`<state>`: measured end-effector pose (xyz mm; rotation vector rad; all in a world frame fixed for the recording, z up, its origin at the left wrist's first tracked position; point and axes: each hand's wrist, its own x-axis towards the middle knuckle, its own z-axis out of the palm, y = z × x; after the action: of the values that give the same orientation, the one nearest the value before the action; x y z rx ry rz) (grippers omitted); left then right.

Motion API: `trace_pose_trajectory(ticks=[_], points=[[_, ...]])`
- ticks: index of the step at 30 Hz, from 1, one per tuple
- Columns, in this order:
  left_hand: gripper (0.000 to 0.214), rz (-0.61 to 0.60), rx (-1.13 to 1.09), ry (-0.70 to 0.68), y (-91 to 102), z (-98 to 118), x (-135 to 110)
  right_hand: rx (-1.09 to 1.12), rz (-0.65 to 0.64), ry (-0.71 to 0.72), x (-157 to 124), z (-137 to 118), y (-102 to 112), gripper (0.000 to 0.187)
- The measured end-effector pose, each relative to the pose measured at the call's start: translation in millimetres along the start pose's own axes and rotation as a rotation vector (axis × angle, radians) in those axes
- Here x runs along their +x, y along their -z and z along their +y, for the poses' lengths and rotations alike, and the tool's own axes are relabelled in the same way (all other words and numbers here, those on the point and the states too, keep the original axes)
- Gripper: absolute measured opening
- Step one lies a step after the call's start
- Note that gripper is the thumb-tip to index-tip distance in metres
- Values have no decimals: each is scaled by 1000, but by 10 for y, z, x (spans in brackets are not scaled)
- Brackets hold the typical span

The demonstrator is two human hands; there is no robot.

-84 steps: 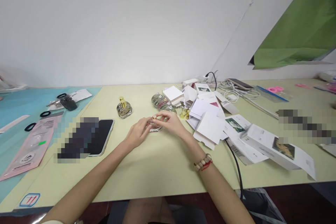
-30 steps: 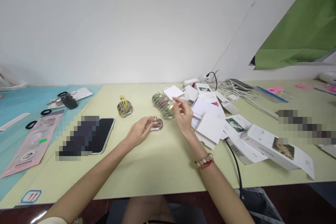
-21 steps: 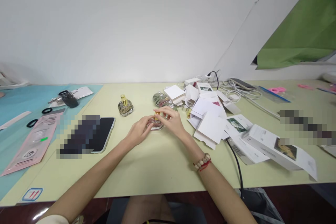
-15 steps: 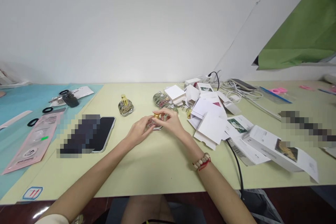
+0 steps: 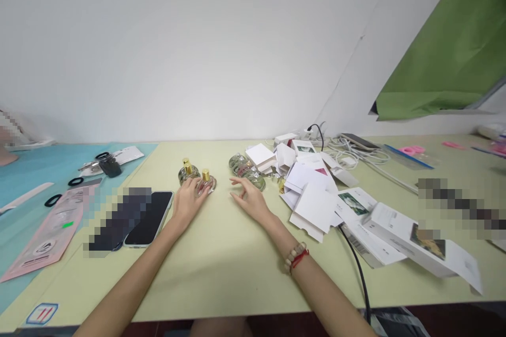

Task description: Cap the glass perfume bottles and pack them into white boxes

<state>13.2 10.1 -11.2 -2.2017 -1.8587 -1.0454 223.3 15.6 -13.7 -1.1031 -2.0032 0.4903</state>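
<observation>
My left hand (image 5: 187,201) is closed around a round glass perfume bottle (image 5: 211,185) with a gold top, which stands on the yellow table. Just behind it is a second perfume bottle (image 5: 186,167), also gold-topped. Right of these, my right hand (image 5: 250,199) hovers over the table with thumb and fingers apart and nothing in it. Beyond its fingertips several more glass bottles (image 5: 239,164) sit in a cluster, with no gold tops showing on them. My fingers partly cover the held bottle.
White opened cartons (image 5: 316,205) pile up right of the bottles, with white cables (image 5: 353,150) behind. A phone (image 5: 149,221) lies left of my left forearm. Farther left, a pink packet (image 5: 51,237) and a dark jar (image 5: 109,166) rest on a blue sheet. A black cable (image 5: 358,260) crosses the front edge.
The gold-topped bottle has moved left from between both hands to beside the other one, with my left hand on it. My right hand has let go and opened. The view has tilted up slightly.
</observation>
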Motion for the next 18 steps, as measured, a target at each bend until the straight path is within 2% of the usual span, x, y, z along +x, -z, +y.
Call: trace_pose_trajectory(ticks=[3, 5, 7, 8, 10, 14, 18], points=[[38, 148, 122, 88, 65, -66, 24, -36, 65, 39, -8, -35, 8, 25], [63, 242, 165, 146, 68, -105, 46, -46, 78, 60, -14, -62, 1, 22], [83, 253, 111, 202, 29, -174, 88, -50, 78, 70, -15, -72, -8, 22], [89, 218, 52, 242, -1, -223, 118, -51, 78, 75, -15, -71, -11, 22], [87, 21, -91, 277, -65, -336, 195, -59, 81, 88, -13, -66, -9, 21], [74, -94, -126, 310, -149, -517, 392, -83, 129, 103, -10, -76, 58, 21], [72, -124, -116, 395, -179, -599, 612, -160, 381, 53, 15, -82, 235, 22]])
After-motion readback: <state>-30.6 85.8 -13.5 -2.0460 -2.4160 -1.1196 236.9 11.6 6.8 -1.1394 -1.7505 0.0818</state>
